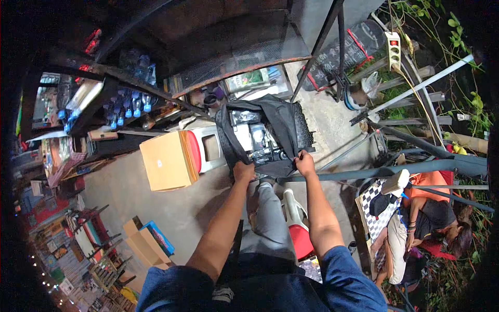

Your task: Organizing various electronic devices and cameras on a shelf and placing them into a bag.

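Observation:
A black fabric bag (278, 121) lies open before me, its rim spread wide. Inside it several dark and clear-wrapped items (259, 134) show, too small to name, beside a white one. My left hand (244, 171) grips the near left edge of the bag's opening. At the near right edge, my right hand (305, 163) is closed on the black fabric. A dark studded surface (304, 126) shows just right of the bag. To the left, touching or close to the bag, stands a white and red plastic stool (206, 146) with a cardboard box (167, 160) next to it.
A person (425, 222) sits at the right by a checkered board (374, 206). Another red stool (300, 240) is beside my leg. A grey metal pole (351, 175) crosses at right. An open carton (146, 243) lies on the floor at left; a power strip (393, 50) hangs upper right.

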Motion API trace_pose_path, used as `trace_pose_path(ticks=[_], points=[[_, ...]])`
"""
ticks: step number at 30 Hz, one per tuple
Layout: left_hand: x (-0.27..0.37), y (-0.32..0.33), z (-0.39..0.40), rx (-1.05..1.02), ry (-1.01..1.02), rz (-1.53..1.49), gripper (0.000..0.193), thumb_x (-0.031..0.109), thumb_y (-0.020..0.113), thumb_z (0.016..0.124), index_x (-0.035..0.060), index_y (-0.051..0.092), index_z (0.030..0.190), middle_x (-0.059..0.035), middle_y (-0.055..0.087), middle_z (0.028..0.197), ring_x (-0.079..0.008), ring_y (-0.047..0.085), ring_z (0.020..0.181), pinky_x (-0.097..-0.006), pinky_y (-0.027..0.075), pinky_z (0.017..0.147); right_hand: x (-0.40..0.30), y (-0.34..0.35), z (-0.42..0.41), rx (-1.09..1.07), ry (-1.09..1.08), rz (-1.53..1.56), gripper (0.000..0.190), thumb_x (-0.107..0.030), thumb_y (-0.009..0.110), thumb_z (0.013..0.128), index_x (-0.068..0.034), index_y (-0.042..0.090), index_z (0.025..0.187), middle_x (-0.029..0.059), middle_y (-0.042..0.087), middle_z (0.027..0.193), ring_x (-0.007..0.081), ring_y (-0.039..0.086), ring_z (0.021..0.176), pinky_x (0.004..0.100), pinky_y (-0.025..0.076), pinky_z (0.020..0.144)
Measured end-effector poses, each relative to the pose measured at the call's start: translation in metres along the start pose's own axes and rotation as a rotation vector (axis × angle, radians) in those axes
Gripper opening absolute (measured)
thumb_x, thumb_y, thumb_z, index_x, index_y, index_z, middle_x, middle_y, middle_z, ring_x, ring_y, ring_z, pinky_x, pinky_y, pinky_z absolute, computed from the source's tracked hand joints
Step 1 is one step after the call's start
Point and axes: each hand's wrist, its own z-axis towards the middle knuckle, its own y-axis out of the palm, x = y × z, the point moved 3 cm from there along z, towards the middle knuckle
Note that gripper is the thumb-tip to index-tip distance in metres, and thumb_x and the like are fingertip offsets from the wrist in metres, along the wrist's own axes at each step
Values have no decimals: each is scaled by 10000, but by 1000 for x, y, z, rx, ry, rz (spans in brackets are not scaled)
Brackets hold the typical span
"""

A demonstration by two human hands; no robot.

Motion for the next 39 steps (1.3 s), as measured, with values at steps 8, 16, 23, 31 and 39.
trace_pose_path(ticks=[8,16,23,31,39], points=[[-8,-27,-23,-70,32,-34,247,56,595,839,-82,482,1010,-170,636,702,-244,661,548,-342,545,417,-10,-56,-12,92,84,196,171,-117,607,741,21,555,829,192,624,755,313,629,738,370,485,710],[13,-19,-41,9,52,116,402,258,639,835,-28,501,1082,-203,658,826,-292,671,626,-384,547,567,-10,-63,-11,-72,43,145,204,-143,654,766,2,579,887,140,646,844,242,624,819,334,480,777],[39,-47,-73,17,443,401,459,328,622,831,-23,514,1108,-257,614,1085,-408,572,1059,-442,456,895,-41,-58,-21,-303,-63,-43,317,-236,582,787,39,601,944,281,624,1001,385,598,1012,409,467,882],[19,-94,-93,-43,537,431,285,265,632,830,13,555,941,-189,639,892,-336,615,875,-397,475,787,-78,-54,-51,-457,-244,-182,253,-188,530,813,-4,613,966,282,620,991,426,586,988,456,470,846],[0,-127,-131,-44,532,519,402,303,593,841,-49,581,1034,-259,637,991,-372,617,961,-418,473,839,-54,-34,-71,-561,-369,-390,229,-164,549,761,-29,664,907,234,651,942,373,625,921,427,495,787]])
